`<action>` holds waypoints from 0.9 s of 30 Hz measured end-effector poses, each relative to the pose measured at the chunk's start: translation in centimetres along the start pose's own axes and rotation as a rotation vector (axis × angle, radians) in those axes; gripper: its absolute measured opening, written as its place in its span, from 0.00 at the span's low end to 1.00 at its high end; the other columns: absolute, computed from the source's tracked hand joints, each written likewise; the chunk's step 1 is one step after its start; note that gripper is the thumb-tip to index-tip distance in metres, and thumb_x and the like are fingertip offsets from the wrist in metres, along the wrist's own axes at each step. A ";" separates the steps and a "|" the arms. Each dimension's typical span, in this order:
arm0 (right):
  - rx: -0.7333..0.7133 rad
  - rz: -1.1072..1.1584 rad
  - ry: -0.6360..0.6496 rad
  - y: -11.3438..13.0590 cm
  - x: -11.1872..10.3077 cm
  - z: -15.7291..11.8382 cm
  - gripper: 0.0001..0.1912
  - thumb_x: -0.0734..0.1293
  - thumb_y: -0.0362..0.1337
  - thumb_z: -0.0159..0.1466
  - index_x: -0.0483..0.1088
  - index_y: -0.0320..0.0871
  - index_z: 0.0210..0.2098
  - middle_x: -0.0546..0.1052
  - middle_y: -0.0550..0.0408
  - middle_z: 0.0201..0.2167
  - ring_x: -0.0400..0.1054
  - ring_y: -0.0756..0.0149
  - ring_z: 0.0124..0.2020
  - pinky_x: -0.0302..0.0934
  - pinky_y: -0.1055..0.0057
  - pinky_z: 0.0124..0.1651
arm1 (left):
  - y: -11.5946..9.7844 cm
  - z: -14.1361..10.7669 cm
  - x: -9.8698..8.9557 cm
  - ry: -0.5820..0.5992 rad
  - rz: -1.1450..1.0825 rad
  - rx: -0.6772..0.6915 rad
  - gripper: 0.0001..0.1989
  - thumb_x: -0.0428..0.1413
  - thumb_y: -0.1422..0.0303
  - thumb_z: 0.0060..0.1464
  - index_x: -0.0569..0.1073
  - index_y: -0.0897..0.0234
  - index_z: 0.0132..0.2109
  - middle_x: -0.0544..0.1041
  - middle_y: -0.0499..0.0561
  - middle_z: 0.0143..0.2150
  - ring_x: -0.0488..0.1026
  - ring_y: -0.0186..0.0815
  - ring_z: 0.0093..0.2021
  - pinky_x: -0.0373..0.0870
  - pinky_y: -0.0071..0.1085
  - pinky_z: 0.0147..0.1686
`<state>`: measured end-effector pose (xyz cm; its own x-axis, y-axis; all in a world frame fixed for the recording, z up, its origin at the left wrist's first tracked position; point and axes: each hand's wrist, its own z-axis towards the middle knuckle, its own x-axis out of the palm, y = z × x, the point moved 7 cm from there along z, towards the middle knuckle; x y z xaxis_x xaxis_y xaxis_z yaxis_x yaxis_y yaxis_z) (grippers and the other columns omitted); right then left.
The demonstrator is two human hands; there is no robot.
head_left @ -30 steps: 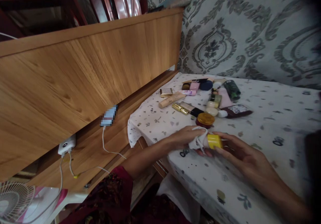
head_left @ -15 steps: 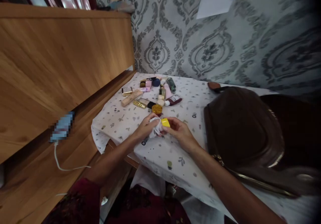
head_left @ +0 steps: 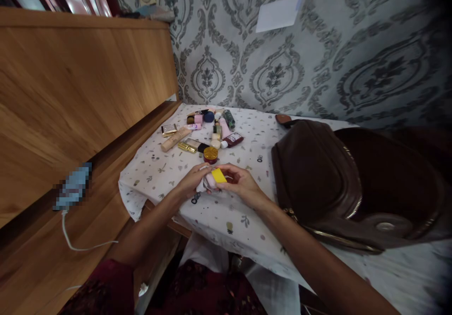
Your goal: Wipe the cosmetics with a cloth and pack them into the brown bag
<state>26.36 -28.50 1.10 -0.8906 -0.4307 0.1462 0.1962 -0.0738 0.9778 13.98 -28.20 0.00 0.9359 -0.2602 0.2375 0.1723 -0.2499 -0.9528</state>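
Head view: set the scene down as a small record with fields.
Left hand: the left hand holds a white cloth
Right hand: the right hand has its fingers at a yellow cap
Beyond the hands: an amber-lidded jar, a beige tube, a dark red bottle
On the right: a brown bag
Surface: a printed white tablecloth
Wall: grey patterned wallpaper

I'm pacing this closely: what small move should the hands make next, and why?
Probably a slight turn of the yellow-capped container by the right hand, staying low: the left hand holds the white cloth against its body, the right hand's fingers are at the cap, and the amber-lidded jar sits just beyond.
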 end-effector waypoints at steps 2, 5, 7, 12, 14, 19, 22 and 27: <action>-0.011 -0.065 -0.031 -0.2 -0.2 0.0 0.25 0.80 0.39 0.46 0.76 0.45 0.42 0.78 0.56 0.37 0.73 0.65 0.37 0.68 0.68 0.41 | -0.1 -0.1 0.1 0.008 0.030 0.029 0.21 0.62 0.53 0.47 0.68 0.65 0.38 0.71 0.44 0.25 0.71 0.31 0.20 0.67 0.23 0.14; -0.023 -0.139 -0.101 -0.4 -0.8 0.2 0.22 0.79 0.41 0.45 0.75 0.44 0.39 0.78 0.56 0.34 0.72 0.64 0.34 0.67 0.69 0.36 | -0.6 -0.6 0.3 0.027 0.056 0.120 0.24 0.61 0.49 0.48 0.69 0.65 0.39 0.72 0.45 0.26 0.72 0.32 0.23 0.70 0.25 0.17; -0.002 -0.136 -0.168 -0.7 -1.4 0.2 0.21 0.79 0.42 0.45 0.74 0.43 0.36 0.78 0.56 0.31 0.71 0.65 0.30 0.66 0.69 0.33 | -0.7 -0.8 0.8 0.092 0.090 0.150 0.26 0.62 0.50 0.49 0.69 0.65 0.46 0.74 0.47 0.30 0.75 0.34 0.28 0.73 0.26 0.22; 0.065 0.009 -0.282 -1.2 -2.2 0.3 0.23 0.81 0.42 0.42 0.73 0.43 0.34 0.77 0.56 0.28 0.70 0.66 0.27 0.65 0.70 0.29 | -0.4 -0.6 1.5 0.173 0.170 0.161 0.33 0.68 0.58 0.45 0.65 0.64 0.54 0.75 0.49 0.38 0.77 0.36 0.34 0.75 0.27 0.27; 0.089 0.102 -0.288 -1.4 -2.0 0.2 0.27 0.81 0.41 0.40 0.73 0.43 0.38 0.78 0.56 0.30 0.71 0.65 0.28 0.66 0.70 0.30 | -0.4 -0.4 1.4 0.156 0.168 0.176 0.31 0.67 0.58 0.45 0.65 0.64 0.52 0.75 0.49 0.38 0.77 0.36 0.33 0.73 0.26 0.25; 0.131 0.250 -0.201 -1.6 -0.7 -0.1 0.26 0.81 0.40 0.43 0.74 0.41 0.39 0.78 0.56 0.30 0.69 0.69 0.24 0.65 0.72 0.29 | -0.3 -0.3 1.1 0.123 0.154 0.191 0.35 0.69 0.61 0.43 0.61 0.64 0.53 0.75 0.48 0.36 0.76 0.35 0.29 0.71 0.25 0.23; 0.127 0.267 -0.192 -1.4 -0.4 -0.2 0.23 0.80 0.41 0.46 0.73 0.41 0.38 0.77 0.58 0.28 0.68 0.69 0.22 0.64 0.71 0.27 | 0.0 -0.4 1.3 0.146 0.190 0.187 0.35 0.68 0.60 0.43 0.60 0.63 0.54 0.74 0.46 0.33 0.75 0.33 0.26 0.68 0.23 0.20; 0.032 0.273 -0.305 -0.8 -1.2 -0.1 0.23 0.79 0.41 0.45 0.67 0.44 0.35 0.78 0.58 0.32 0.71 0.66 0.32 0.65 0.71 0.36 | -1.3 -1.1 1.1 0.069 0.395 0.256 0.29 0.62 0.62 0.49 0.63 0.63 0.56 0.73 0.45 0.32 0.71 0.30 0.26 0.67 0.24 0.24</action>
<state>27.31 -28.00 0.08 -0.8892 -0.1439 0.4343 0.4338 0.0363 0.9003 14.45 -29.20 1.67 0.9239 -0.3527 -0.1485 -0.1141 0.1164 -0.9866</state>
